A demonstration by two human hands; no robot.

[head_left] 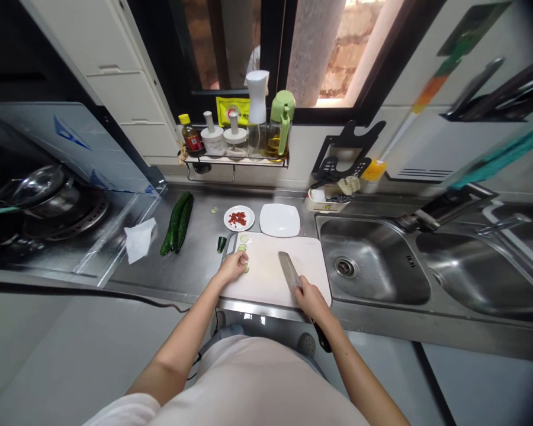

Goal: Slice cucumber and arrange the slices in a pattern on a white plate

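Observation:
My right hand [311,297] is closed on a kitchen knife [289,271]. Its broad blade lies tilted over the right half of a white cutting board [266,284], and the black handle end sticks out behind my wrist. At the board's left edge, my left hand [234,266] has its fingers pinched together at a small cucumber slice [247,268]. More pale green cucumber slices [242,247] lie in a row just above those fingers. A short cucumber end [221,244] rests on the counter left of the board.
Two whole cucumbers [177,223] and a white paper towel [140,239] lie to the left. Behind the board stand a small plate [227,223] of chopped red pieces and a white square dish [279,220]. A double sink [382,290] is on the right; a seasoning rack [235,158] hangs above.

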